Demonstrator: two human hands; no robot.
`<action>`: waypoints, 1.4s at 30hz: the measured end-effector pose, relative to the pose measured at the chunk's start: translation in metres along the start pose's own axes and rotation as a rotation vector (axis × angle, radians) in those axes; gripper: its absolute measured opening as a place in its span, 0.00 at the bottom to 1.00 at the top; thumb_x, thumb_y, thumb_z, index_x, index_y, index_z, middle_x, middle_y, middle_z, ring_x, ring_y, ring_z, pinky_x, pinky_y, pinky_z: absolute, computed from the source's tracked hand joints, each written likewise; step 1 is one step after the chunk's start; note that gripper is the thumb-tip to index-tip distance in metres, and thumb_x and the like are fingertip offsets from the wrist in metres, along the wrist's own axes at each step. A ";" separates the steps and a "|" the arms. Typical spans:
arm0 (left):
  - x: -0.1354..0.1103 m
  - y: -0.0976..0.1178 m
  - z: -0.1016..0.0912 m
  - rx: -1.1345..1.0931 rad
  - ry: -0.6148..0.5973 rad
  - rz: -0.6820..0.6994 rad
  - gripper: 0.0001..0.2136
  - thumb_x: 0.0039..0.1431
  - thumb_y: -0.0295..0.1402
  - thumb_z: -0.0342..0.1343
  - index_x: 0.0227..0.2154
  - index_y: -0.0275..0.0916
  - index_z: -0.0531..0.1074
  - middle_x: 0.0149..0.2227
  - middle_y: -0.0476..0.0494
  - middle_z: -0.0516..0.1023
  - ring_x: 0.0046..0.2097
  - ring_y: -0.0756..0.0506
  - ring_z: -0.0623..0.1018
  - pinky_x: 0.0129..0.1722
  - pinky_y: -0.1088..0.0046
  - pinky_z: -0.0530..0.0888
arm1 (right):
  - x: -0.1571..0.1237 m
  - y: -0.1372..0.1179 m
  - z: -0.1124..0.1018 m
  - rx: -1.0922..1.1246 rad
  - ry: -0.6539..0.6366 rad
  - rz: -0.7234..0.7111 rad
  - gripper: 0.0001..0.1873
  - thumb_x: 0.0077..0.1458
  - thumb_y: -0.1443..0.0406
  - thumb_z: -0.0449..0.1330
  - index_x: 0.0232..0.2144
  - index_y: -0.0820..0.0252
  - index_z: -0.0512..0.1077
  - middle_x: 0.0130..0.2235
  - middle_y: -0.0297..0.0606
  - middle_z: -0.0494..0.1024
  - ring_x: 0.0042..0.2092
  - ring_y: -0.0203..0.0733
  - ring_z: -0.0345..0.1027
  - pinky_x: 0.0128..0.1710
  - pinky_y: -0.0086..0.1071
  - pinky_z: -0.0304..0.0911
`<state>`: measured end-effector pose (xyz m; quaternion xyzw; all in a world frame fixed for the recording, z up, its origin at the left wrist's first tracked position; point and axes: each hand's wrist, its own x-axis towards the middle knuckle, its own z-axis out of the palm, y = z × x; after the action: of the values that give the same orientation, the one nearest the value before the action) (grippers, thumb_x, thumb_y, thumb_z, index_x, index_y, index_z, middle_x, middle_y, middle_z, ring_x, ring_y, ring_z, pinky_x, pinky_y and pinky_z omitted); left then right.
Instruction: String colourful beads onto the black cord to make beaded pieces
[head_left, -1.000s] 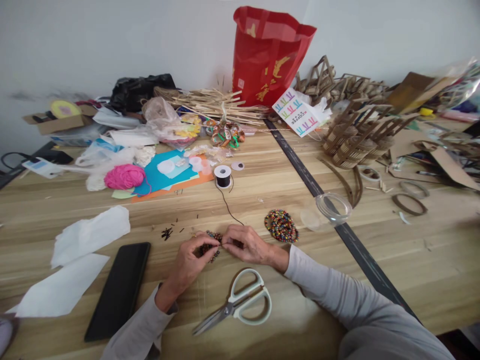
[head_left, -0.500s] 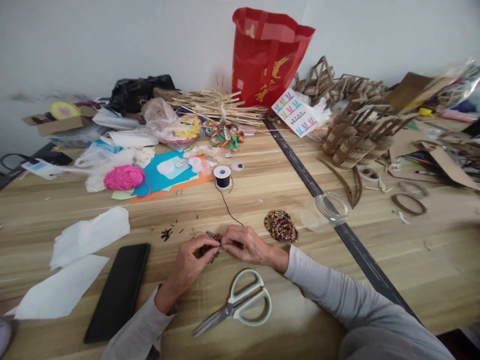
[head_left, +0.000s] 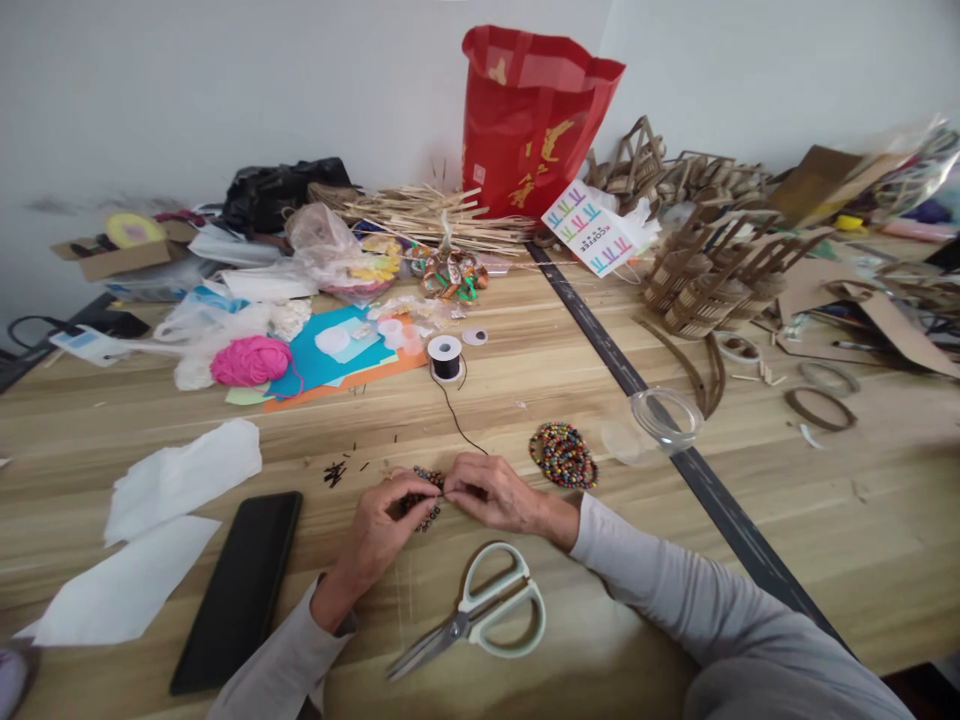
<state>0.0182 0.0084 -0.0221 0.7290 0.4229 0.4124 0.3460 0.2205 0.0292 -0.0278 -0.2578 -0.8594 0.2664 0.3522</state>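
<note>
My left hand [head_left: 386, 515] pinches with thumb and forefinger beside a string of dark, multicoloured beads [head_left: 429, 478], partly hidden behind the fingers. Fingertip to fingertip with it, my right hand [head_left: 491, 490] is closed in a pinch on a black cord [head_left: 459, 420]. That cord runs back to a white spool [head_left: 445, 357] wound with black. What lies exactly between the two pinches is too small to make out. Coiled right of my right hand is a heap of multicoloured bead strings [head_left: 564, 455]. White-handled scissors [head_left: 480, 605] lie just in front of my hands, blades to the left.
A black phone-like slab [head_left: 236, 590] and white paper sheets [head_left: 184, 475] lie at the left. Short black cord scraps [head_left: 335, 472] are near my left hand. Pink yarn [head_left: 251, 360], a red bag [head_left: 536, 120] and small woven baskets [head_left: 701, 300] stand farther back. Clear plastic rings [head_left: 666, 415] lie right.
The whole view has shifted slightly, with things sitting a little lower. Both hands keep their pinch at the beads with hardly any movement.
</note>
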 end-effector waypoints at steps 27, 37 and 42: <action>0.002 0.006 -0.001 0.014 -0.010 -0.031 0.03 0.52 0.27 0.59 0.28 0.38 0.78 0.29 0.43 0.79 0.34 0.45 0.77 0.35 0.70 0.73 | 0.003 -0.004 -0.002 0.038 0.024 -0.021 0.06 0.61 0.69 0.53 0.32 0.62 0.69 0.31 0.39 0.73 0.33 0.37 0.66 0.34 0.28 0.63; 0.001 0.001 0.001 -0.002 -0.002 -0.023 0.03 0.52 0.26 0.60 0.28 0.38 0.78 0.28 0.44 0.79 0.33 0.46 0.77 0.35 0.72 0.73 | 0.004 -0.003 -0.001 0.055 0.028 -0.031 0.06 0.61 0.69 0.53 0.32 0.62 0.68 0.30 0.38 0.73 0.34 0.37 0.67 0.36 0.29 0.64; 0.003 0.006 0.000 0.025 -0.019 -0.046 0.03 0.52 0.25 0.59 0.28 0.38 0.78 0.28 0.45 0.79 0.32 0.47 0.77 0.34 0.73 0.73 | 0.003 -0.002 -0.001 0.057 0.041 -0.036 0.05 0.60 0.70 0.54 0.32 0.63 0.69 0.30 0.39 0.73 0.34 0.37 0.67 0.35 0.28 0.64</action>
<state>0.0207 0.0084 -0.0162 0.7274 0.4412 0.3919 0.3502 0.2185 0.0299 -0.0245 -0.2376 -0.8484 0.2792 0.3818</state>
